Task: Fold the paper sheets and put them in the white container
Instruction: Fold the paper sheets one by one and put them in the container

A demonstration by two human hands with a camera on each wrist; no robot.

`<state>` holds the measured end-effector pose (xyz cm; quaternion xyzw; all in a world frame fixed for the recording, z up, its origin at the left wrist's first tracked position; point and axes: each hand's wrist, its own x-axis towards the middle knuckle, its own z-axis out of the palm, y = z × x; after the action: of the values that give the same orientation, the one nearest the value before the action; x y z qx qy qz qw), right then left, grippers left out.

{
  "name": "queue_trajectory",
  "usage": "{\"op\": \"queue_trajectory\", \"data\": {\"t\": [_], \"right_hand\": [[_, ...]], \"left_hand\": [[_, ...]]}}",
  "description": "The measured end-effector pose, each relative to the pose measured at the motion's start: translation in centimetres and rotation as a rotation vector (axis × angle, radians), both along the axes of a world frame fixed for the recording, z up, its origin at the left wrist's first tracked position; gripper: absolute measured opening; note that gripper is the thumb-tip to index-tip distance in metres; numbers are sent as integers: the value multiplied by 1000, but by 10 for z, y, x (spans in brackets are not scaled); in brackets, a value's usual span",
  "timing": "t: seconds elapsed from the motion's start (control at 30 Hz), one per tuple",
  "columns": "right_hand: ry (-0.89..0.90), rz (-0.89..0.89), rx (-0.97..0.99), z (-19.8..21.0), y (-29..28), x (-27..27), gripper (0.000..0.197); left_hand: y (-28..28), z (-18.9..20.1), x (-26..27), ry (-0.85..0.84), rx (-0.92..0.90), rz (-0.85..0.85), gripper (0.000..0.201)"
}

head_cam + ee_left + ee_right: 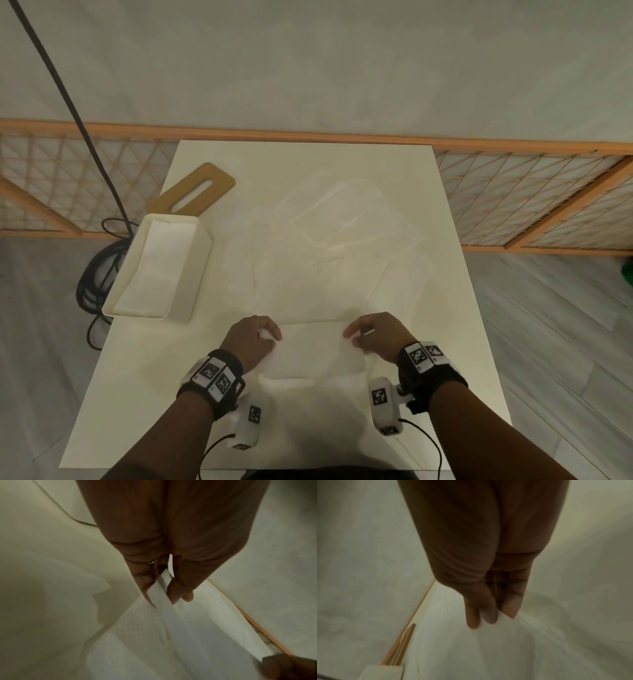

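A white paper sheet (313, 349) is held up above the near middle of the white table (137, 377), stretched between both hands. My left hand (263, 334) pinches its upper left corner, and in the left wrist view the thumb and fingers of that hand (163, 592) clamp the paper edge (171, 622). My right hand (359, 334) pinches the upper right corner; the right wrist view shows this hand (494, 614) nipping the sheet (488, 649). The white container (191, 274) stands at the table's left with folded paper (154, 270) inside. Several loose sheets (329, 246) lie spread beyond my hands.
A tan wooden lid with a slot (195, 192) lies behind the container. A wooden lattice fence (534, 202) runs behind the table. A black cable (99, 267) hangs down and coils on the floor to the left.
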<state>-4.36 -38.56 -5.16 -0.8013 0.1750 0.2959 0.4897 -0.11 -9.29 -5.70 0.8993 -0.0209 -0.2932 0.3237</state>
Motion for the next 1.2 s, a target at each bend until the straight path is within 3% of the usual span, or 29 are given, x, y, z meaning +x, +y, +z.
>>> {"op": "queue_trajectory", "data": {"t": [0.27, 0.33, 0.43, 0.5, 0.6, 0.73, 0.83, 0.9, 1.03, 1.2], "right_hand": [[-37, 215, -274, -5, 11, 4, 20], [-57, 260, -324, -3, 11, 7, 14], [-116, 153, -320, 4, 7, 14, 8], [-133, -10, -359, 5, -1, 27, 17], [-61, -188, -471, 3, -17, 54, 32], [87, -209, -548, -3, -23, 76, 77], [62, -170, -604, -10, -19, 73, 98], [16, -141, -599, -15, -21, 71, 88], [-32, -110, -617, -13, -29, 69, 35], [-90, -108, -673, -1, -35, 67, 19]], "left_hand": [[-1, -18, -8, -47, 130, -137, 27], [-5, -17, -10, -135, 214, -192, 21], [-17, -10, -14, -348, 266, -308, 25], [-26, -7, -16, -412, 236, -414, 26], [-40, -7, -19, -340, 292, -623, 38], [-45, -7, -18, -262, 359, -630, 42], [-47, -6, -16, -260, 358, -628, 41], [-47, -4, -14, -249, 358, -630, 41], [-47, -2, -11, -218, 345, -622, 42], [-49, 3, -4, -219, 321, -572, 33]]}}
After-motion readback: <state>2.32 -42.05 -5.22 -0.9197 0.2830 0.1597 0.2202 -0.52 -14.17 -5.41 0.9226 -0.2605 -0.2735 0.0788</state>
